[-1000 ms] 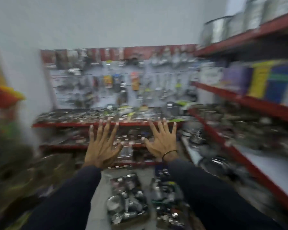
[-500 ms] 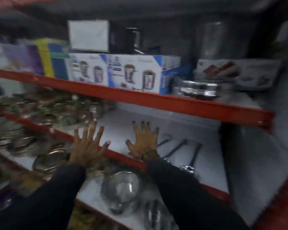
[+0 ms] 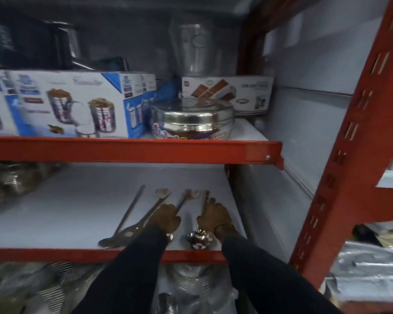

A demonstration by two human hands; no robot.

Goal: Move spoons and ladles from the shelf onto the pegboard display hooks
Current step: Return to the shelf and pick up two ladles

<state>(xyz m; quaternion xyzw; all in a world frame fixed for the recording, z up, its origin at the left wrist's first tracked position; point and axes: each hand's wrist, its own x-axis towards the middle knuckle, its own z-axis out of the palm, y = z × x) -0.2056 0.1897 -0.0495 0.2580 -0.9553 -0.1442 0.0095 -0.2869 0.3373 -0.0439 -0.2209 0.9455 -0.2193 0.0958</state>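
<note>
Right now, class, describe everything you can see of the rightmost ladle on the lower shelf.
The rightmost ladle looks like shiny polished steel. Its round bowl sits near the shelf's red front edge, and its slim handle runs back over the white shelf board, nearly straight away from the camera. It lies flat, apart from the other ladles. The right hand rests over the handle; whether it grips it cannot be told.

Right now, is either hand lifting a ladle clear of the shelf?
No. Both the left hand and right hand rest low on the ladles, which lie flat on the shelf.
</note>
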